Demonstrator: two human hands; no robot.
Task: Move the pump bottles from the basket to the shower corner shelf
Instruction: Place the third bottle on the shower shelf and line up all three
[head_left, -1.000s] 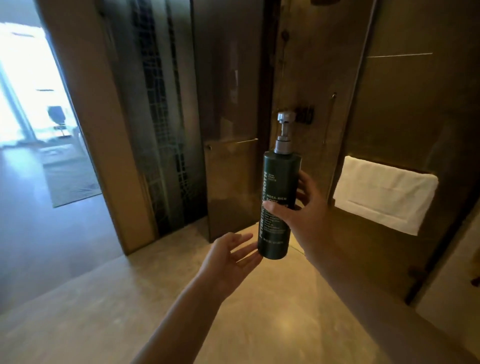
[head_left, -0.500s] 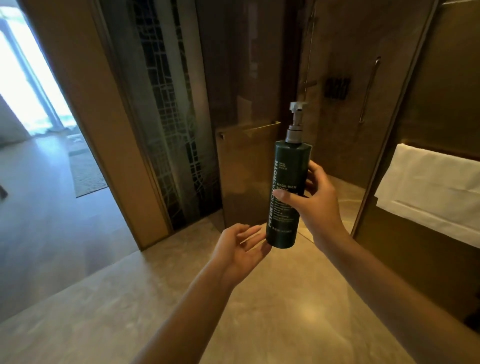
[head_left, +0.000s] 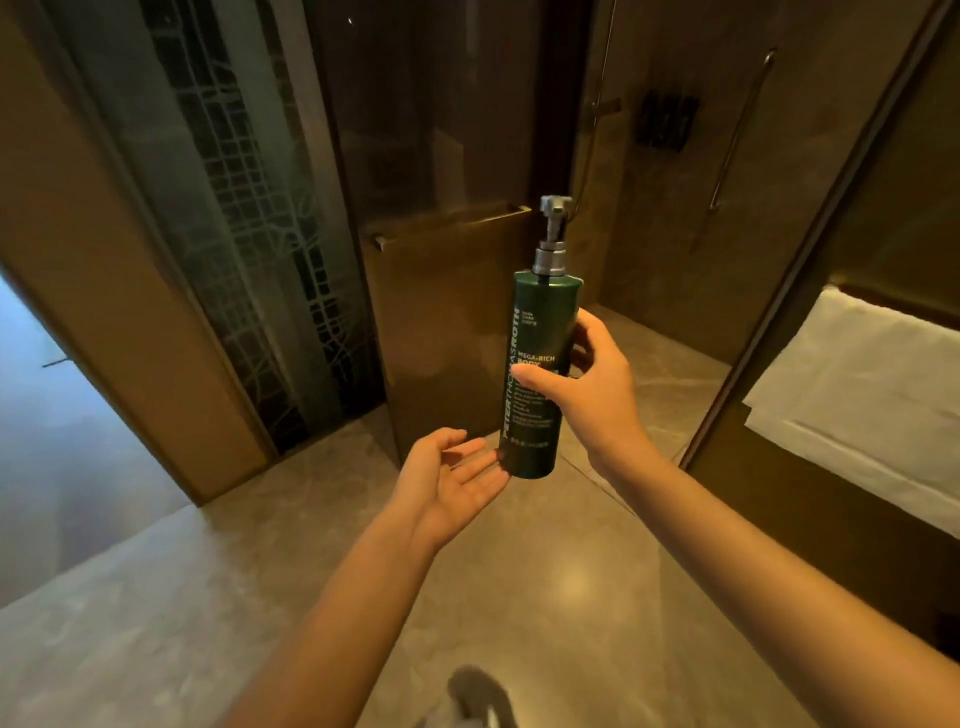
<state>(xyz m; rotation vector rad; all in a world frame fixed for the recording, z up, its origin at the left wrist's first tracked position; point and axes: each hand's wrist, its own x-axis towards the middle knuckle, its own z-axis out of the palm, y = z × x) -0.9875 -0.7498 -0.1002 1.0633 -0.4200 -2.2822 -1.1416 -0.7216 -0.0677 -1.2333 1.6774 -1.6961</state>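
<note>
head view: the dark green pump bottle (head_left: 537, 374) is held in the air above the floor (head_left: 519, 597), in front of the glass shower door (head_left: 441, 156). its long axis runs nearly upright, silver pump at the top, leaning slightly right. the right hand (head_left: 592, 384) grips its middle, thumb across the label. the left hand (head_left: 447, 478) lies spread, palm up, fingertips just beside the bottle's base. a white towel (head_left: 857, 405) hangs at right.
</note>
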